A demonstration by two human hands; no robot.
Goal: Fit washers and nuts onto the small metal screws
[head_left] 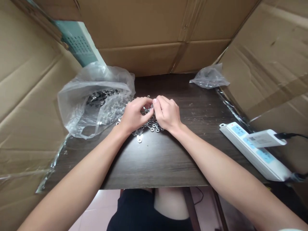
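Both hands meet over a loose pile of small metal hex nuts [152, 129] and flat washer-like pieces on the dark table. My left hand [135, 112] is closed, its thumb and forefinger curved toward each other at a small metal piece I cannot make out. Against those fingertips my right hand [167, 113] is also closed, with thumb and forefinger pinched together; what it holds is hidden. Just in front of the pile lies a flat metal piece with a hole [140, 138]. The hands cover part of the pile.
A clear plastic bag [72, 99] with dark metal screws or bolts [106, 95] stands open at the left. Another small plastic bag [210, 77] lies at the back right. A white power strip [255, 154] with a plugged-in adapter lies at the right. Cardboard walls [149, 57] enclose the table [154, 166].
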